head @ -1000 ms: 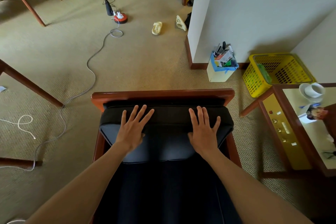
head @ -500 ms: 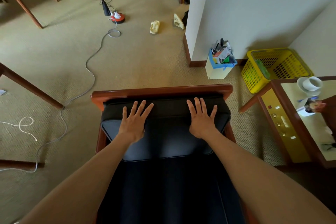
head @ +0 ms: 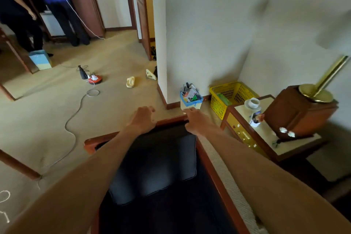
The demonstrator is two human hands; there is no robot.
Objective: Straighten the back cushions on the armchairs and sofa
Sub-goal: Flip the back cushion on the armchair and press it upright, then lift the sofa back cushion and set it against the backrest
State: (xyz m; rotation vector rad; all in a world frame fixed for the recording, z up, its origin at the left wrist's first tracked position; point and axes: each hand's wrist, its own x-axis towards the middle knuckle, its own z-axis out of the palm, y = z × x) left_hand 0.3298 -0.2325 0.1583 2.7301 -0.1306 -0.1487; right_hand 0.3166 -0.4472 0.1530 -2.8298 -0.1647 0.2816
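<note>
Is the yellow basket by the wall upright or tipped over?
Upright. The yellow basket sits on the carpet with its open top facing up, its mesh walls standing, and something green lying inside it.

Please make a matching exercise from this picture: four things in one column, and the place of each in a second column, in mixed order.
Things:
1. basket
2. cup
3. cable
4. back cushion

Places:
A. on the side table
B. in the armchair
C. on the floor against the wall
D. lying across the carpet

Pairs: 1-C, 2-A, 3-D, 4-B
</note>
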